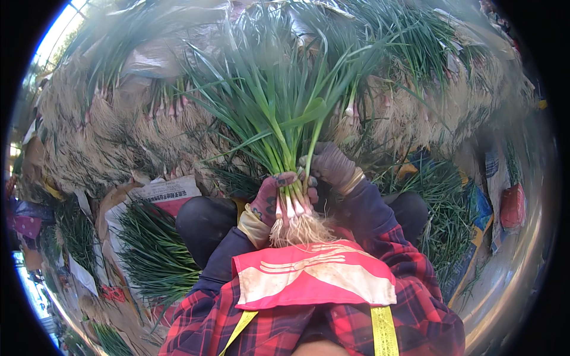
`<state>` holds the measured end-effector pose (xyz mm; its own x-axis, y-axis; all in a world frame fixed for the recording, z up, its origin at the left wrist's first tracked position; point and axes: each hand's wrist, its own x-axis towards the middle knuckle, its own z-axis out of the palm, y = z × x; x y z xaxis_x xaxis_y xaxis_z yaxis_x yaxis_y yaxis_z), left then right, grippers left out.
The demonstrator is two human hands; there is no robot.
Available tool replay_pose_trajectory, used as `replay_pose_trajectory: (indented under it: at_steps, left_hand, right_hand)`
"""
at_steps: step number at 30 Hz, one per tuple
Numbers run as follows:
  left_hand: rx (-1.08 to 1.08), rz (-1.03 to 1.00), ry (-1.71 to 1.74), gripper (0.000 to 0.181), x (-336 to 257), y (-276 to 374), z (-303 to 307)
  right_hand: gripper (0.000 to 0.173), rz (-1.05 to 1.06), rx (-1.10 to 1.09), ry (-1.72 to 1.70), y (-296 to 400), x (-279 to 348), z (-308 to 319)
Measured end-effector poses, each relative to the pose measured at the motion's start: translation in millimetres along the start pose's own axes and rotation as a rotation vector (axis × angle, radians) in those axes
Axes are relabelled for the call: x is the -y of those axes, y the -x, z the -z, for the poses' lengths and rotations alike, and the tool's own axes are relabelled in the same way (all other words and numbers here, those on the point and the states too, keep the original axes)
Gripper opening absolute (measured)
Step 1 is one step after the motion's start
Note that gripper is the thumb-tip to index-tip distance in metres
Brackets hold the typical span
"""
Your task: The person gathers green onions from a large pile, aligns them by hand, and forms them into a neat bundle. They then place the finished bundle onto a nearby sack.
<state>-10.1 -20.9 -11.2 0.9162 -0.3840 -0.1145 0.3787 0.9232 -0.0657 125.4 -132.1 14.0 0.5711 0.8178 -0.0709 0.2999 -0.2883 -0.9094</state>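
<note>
My left hand, in a patterned pink glove with a pale cuff, is wrapped around a bunch of green garlic plants just above the bulbs. The bunch stands upright before my lap. Its long leaves fan out away from me, and its pinkish-white bulbs and shaggy roots point toward me. At the right edge of the bunch, my right hand, in a soiled greyish glove, has its fingers on a single stalk. Part of that grip is hidden behind the stalk.
A long pile of rooted garlic plants lies across the far side. Cut green leaves rest on sacking to my left, and more loose leaves to my right. A red object is farther right. My red apron covers my lap.
</note>
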Motion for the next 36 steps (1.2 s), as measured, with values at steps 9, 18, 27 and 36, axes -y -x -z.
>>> replay_pose_trajectory:
  at_steps: [9, 18, 27, 36]
  left_hand:
    - [-0.282, -0.048, -0.224, 0.04, -1.7, 1.3, -12.9]
    - [0.333, -0.353, -0.315, 0.042, -23.9, -34.3, -50.8]
    - [0.348, -0.681, -0.492, 0.044, -42.5, -96.1, -103.2]
    - [0.688, -0.309, -0.578, 0.036, -4.8, -107.1, -131.5]
  right_hand:
    - [0.027, -0.491, 0.04, 0.838, 50.7, -103.6, 21.0]
    - [0.027, -0.221, 0.225, 0.847, 96.4, -64.3, 51.7]
    - [0.023, 0.61, -1.097, 0.013, 135.2, 85.7, 124.9]
    - [0.029, 0.887, -1.132, 0.744, 85.9, 103.4, 108.3]
